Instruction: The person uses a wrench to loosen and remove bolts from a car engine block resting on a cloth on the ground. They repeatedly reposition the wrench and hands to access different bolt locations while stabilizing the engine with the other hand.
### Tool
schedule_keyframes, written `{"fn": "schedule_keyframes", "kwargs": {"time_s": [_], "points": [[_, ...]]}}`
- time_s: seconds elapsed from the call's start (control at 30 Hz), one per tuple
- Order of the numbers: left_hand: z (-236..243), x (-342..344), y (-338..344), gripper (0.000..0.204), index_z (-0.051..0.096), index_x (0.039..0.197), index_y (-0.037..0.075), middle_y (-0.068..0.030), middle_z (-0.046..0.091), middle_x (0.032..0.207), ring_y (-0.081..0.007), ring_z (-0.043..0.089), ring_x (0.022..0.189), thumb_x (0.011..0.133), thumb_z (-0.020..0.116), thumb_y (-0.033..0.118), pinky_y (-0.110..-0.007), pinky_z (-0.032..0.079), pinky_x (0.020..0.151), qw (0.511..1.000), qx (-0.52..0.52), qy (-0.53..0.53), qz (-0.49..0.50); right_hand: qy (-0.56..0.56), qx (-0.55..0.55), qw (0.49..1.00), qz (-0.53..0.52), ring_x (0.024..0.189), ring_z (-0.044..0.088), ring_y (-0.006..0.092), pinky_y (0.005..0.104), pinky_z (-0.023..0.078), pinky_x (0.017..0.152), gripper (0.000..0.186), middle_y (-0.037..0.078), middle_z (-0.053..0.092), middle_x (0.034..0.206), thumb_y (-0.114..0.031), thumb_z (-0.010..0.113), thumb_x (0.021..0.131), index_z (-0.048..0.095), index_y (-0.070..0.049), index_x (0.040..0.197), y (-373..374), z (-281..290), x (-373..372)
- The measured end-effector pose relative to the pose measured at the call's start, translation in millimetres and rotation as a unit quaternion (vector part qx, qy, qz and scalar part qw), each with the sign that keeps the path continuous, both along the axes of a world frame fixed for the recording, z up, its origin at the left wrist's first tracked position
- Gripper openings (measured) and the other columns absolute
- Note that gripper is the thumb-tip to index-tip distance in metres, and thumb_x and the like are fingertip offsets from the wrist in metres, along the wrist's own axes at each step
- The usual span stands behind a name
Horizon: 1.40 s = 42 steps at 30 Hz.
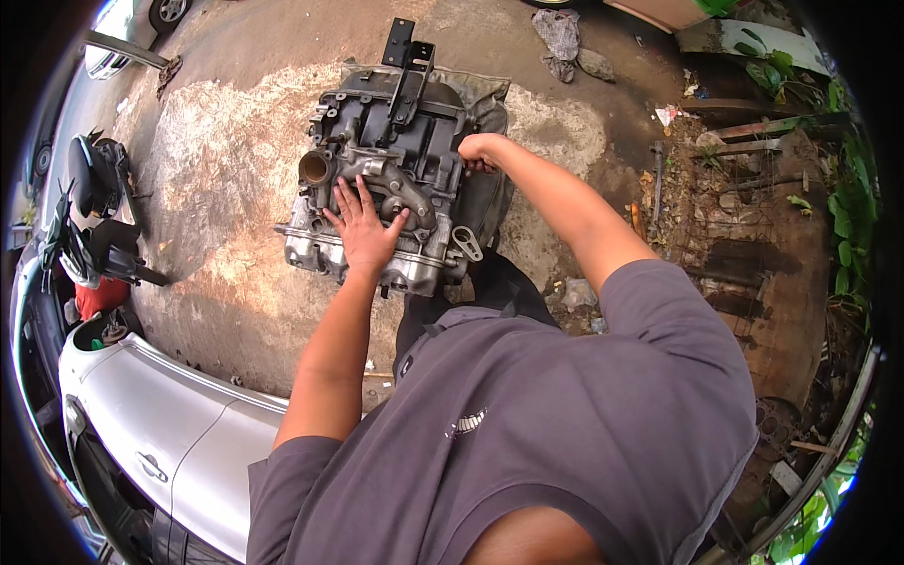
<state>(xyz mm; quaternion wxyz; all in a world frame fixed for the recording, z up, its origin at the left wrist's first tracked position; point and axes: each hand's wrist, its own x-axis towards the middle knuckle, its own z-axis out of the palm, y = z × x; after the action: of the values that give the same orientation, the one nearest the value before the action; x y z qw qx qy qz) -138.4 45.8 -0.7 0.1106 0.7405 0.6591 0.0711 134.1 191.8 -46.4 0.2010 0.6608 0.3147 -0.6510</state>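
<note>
A grey metal engine block (pixel 395 151) lies on a cloth on the stained concrete ground, with a round port at its left and a black bracket (pixel 407 66) sticking up at the far end. My left hand (pixel 363 229) rests flat, fingers spread, on the curved manifold at the engine's near side. Over at the engine's right edge, my right hand (pixel 480 151) has its fingers curled around something there; what they grip is hidden.
A silver car (pixel 169 428) fills the lower left. A parked motorbike (pixel 94 226) stands at the left. Rags (pixel 562 38) lie at the far side. Scrap wood, rubble and plants (pixel 753 188) crowd the right side.
</note>
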Motion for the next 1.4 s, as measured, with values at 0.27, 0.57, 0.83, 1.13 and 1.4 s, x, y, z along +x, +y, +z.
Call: {"fn": "schedule_keyframes", "kwargs": {"time_s": [0.27, 0.57, 0.83, 1.13, 1.4], "points": [[7, 0, 2, 0.108, -0.003, 0.156, 0.009, -0.0214, -0.005, 0.161, -0.0343, -0.006, 0.150, 0.084, 0.049, 0.071, -0.061, -0.004, 0.116, 0.999, -0.041, 0.000, -0.002, -0.024, 0.092, 0.952, 0.291, 0.067, 0.062, 0.0318, 0.0474, 0.047, 0.057, 0.033, 0.020, 0.066, 0.082, -0.003, 0.043, 0.083, 0.069, 0.003, 0.103, 6, -16, 2], [5, 0, 3, 0.108, -0.001, 0.156, 0.007, -0.0229, -0.006, 0.161, -0.0354, -0.005, 0.150, 0.084, 0.048, 0.072, -0.062, -0.004, 0.115, 0.999, -0.044, -0.003, -0.009, -0.065, 0.187, 0.817, 0.542, 0.088, 0.069, 0.0347, 0.0479, 0.054, 0.070, 0.032, 0.020, 0.071, 0.098, -0.006, 0.053, 0.075, 0.073, 0.001, 0.099, 6, -38, -7], [5, -1, 3, 0.106, 0.000, 0.156, 0.008, -0.0243, -0.003, 0.161, -0.0369, -0.002, 0.150, 0.086, 0.045, 0.073, -0.063, -0.002, 0.115, 0.999, -0.040, 0.021, -0.014, -0.192, 0.286, 0.897, 0.275, 0.101, 0.068, 0.0358, 0.0433, 0.055, 0.082, 0.029, 0.020, 0.070, 0.106, -0.004, 0.061, 0.072, 0.074, -0.002, 0.098, -59, 37, -35], [9, 1, 4, 0.105, 0.002, 0.156, 0.007, -0.0230, -0.003, 0.161, -0.0361, -0.003, 0.150, 0.086, 0.047, 0.071, -0.061, -0.003, 0.116, 0.999, -0.032, 0.001, -0.007, -0.207, 0.317, 0.921, 0.094, 0.104, 0.066, 0.0367, 0.0427, 0.054, 0.086, 0.022, 0.023, 0.068, 0.108, -0.008, 0.061, 0.081, 0.073, 0.000, 0.098, -117, 54, -57], [7, 1, 2, 0.106, 0.001, 0.156, 0.009, -0.0213, -0.003, 0.162, -0.0345, 0.000, 0.150, 0.085, 0.049, 0.072, -0.060, -0.001, 0.116, 1.000, -0.027, 0.002, -0.003, -0.245, 0.348, 0.901, 0.086, 0.102, 0.067, 0.0366, 0.0428, 0.055, 0.084, 0.021, 0.020, 0.069, 0.107, -0.007, 0.057, 0.085, 0.073, -0.002, 0.098, -147, 56, -73]]}}
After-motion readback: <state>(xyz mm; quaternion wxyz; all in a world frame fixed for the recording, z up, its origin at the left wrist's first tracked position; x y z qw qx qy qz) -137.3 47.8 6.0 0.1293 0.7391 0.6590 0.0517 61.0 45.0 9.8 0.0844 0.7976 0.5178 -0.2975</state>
